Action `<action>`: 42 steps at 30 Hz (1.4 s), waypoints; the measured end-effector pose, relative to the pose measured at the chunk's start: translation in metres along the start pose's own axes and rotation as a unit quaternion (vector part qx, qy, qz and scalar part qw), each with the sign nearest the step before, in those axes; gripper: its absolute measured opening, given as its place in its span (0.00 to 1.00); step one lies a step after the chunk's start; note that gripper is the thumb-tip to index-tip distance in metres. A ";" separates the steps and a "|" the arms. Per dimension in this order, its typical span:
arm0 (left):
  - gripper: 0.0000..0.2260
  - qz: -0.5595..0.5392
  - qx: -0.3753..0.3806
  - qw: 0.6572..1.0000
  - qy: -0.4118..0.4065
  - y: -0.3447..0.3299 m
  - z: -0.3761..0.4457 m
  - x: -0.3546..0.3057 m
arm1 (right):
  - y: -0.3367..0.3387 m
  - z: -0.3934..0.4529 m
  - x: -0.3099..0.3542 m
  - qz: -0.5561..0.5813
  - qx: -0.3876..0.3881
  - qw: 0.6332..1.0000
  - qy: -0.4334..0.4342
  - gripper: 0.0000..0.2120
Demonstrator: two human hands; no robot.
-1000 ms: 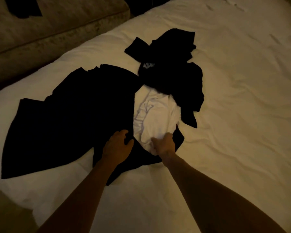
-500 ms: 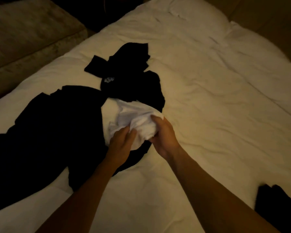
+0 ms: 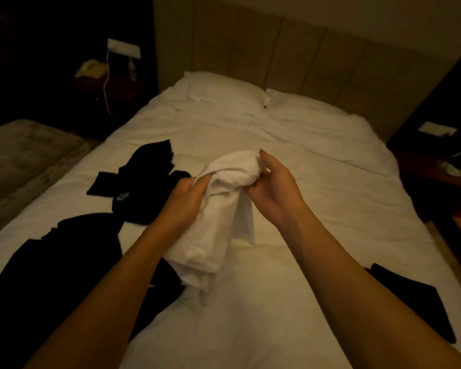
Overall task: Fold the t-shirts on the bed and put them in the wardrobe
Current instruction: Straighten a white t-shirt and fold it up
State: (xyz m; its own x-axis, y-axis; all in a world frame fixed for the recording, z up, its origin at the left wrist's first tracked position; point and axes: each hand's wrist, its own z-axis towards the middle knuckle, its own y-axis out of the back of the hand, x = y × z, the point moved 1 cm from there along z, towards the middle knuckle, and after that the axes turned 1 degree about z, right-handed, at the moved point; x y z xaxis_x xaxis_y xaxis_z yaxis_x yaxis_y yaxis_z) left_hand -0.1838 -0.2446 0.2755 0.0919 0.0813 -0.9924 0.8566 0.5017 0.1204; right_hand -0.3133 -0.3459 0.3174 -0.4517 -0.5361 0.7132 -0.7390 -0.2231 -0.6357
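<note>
Both hands, the left hand (image 3: pixel 183 198) and the right hand (image 3: pixel 273 190), grip the bunched white t-shirt (image 3: pixel 218 222) above the bed (image 3: pixel 317 182), black t-shirts (image 3: pixel 141 182) lying left of them, open sheet to their right.

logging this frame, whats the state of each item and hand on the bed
white cotton t-shirt: bunched, lifted, hanging from both hands
left hand: grips the shirt
right hand: pinches the shirt's top
large black garment: spread unfolded on the bed
small black printed t-shirt: crumpled
flat black garment: lies at bed's right edge
</note>
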 end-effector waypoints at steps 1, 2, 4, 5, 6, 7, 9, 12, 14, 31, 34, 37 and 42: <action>0.15 0.003 0.007 1.000 0.005 -0.007 -0.003 -0.020 | -0.002 -0.012 0.013 -0.002 0.011 1.000 0.006 0.15; 0.17 0.008 0.013 1.000 0.003 -0.014 -0.005 -0.036 | -0.003 -0.024 0.026 -0.023 0.018 0.999 0.024 0.11; 0.19 0.004 0.013 1.000 -0.010 -0.029 -0.010 -0.068 | 0.000 -0.047 0.049 -0.125 0.042 0.987 0.093 0.10; 0.20 0.002 0.008 1.000 -0.007 -0.038 -0.016 -0.084 | 0.005 -0.059 0.058 -0.201 0.056 0.970 0.127 0.16; 0.20 -0.004 0.000 1.000 -0.006 -0.048 -0.020 -0.098 | 0.011 -0.072 0.064 -0.285 0.069 0.943 0.157 0.27; 0.19 -0.008 -0.011 1.000 -0.006 -0.056 -0.027 -0.113 | 0.019 -0.084 0.068 -0.367 0.086 0.908 0.183 0.35; 0.18 -0.047 -0.030 0.998 0.001 -0.076 -0.034 -0.136 | 0.034 -0.110 0.070 -0.498 0.115 0.824 0.245 0.44; 0.21 -0.144 -0.028 0.988 0.046 -0.099 -0.037 -0.159 | 0.058 -0.140 0.073 -0.598 0.101 0.725 0.327 0.50; 0.17 -0.175 -0.004 0.983 0.063 -0.112 -0.043 -0.169 | 0.069 -0.159 0.071 -0.615 0.090 0.704 0.345 0.54; 0.20 0.091 -0.035 0.995 0.006 -0.126 -0.083 -0.235 | 0.143 -0.160 0.205 -0.446 -0.161 0.829 0.296 0.10; 0.24 0.174 0.004 0.984 -0.028 -0.122 -0.088 -0.239 | 0.143 -0.160 0.220 -0.424 -0.160 0.841 0.294 0.15; 0.28 0.239 0.100 0.963 -0.073 -0.117 -0.090 -0.240 | 0.143 -0.160 0.228 -0.420 -0.153 0.842 0.301 0.14; 0.22 0.605 0.211 0.750 -0.167 -0.098 -0.090 -0.220 | 0.159 -0.159 0.241 -0.404 -0.212 0.839 0.296 0.13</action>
State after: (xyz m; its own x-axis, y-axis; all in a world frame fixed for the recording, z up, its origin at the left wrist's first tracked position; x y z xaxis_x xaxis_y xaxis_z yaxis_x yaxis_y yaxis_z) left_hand -0.3338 -0.2346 0.4842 0.9924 0.0021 -0.1230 0.1227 -0.0876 0.9886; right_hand -0.6190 -0.3808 0.4354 0.2063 0.1770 0.9623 -0.9783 0.0580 0.1991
